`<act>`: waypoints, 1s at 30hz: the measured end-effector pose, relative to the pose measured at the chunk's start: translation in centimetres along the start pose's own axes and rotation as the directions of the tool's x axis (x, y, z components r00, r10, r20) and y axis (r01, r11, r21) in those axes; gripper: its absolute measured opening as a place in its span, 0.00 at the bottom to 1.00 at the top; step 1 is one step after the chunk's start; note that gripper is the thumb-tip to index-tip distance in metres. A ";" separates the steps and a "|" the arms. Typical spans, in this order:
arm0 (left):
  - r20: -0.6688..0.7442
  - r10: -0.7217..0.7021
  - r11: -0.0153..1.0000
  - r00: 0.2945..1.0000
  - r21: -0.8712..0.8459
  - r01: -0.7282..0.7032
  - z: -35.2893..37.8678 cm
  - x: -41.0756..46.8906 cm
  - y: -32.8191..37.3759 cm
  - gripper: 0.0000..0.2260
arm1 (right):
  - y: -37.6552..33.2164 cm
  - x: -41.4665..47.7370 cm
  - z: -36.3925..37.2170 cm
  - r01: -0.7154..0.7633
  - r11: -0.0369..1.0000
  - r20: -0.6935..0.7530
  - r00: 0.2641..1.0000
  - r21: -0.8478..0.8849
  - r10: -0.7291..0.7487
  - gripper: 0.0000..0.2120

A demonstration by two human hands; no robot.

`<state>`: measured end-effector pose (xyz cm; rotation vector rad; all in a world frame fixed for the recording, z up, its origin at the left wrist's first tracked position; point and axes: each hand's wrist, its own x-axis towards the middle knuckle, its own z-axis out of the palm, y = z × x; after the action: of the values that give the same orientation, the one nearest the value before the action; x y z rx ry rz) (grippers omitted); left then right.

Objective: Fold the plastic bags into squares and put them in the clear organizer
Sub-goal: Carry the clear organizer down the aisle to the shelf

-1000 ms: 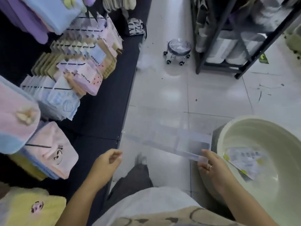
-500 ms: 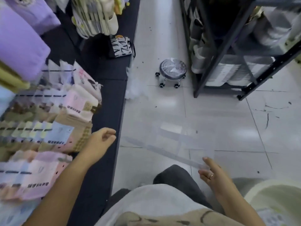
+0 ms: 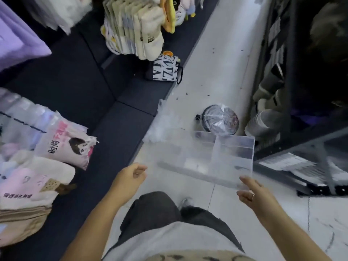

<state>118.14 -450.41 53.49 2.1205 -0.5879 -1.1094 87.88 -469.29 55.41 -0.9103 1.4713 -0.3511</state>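
The clear organizer (image 3: 231,153) is a see-through plastic box with dividers, held in the air over the white floor in front of me. My right hand (image 3: 251,193) grips its near right corner. My left hand (image 3: 131,176) hovers just left of the organizer's left end with fingers loosely curled, and I see nothing in it. A heap of crumpled clear plastic bags (image 3: 162,125) lies on the floor beyond the organizer, by the edge of the dark platform.
A dark platform (image 3: 113,113) on the left carries packaged towels (image 3: 64,146) and stacked cream packs (image 3: 135,29). A black-and-white bag (image 3: 165,69) stands at its edge. A plastic-wrapped rolling stool (image 3: 220,119) and a black metal shelf (image 3: 293,147) are on the right.
The view has swung away from the pale basin, which is out of sight now. The organizer, still in my right hand, has come up and turned so its compartments show. My left hand stays beside it.
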 end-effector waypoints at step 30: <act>-0.512 -0.552 0.792 0.658 -0.569 0.221 -3.0 27.8 5.1 0.06 | -32.8 37.4 36.3 0.269 0.715 0.516 0.843 -0.645 0.148 0.17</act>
<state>135.17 -470.83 43.41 2.0435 0.4828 -0.5281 137.08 -505.37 47.20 -1.5286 1.0182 0.4548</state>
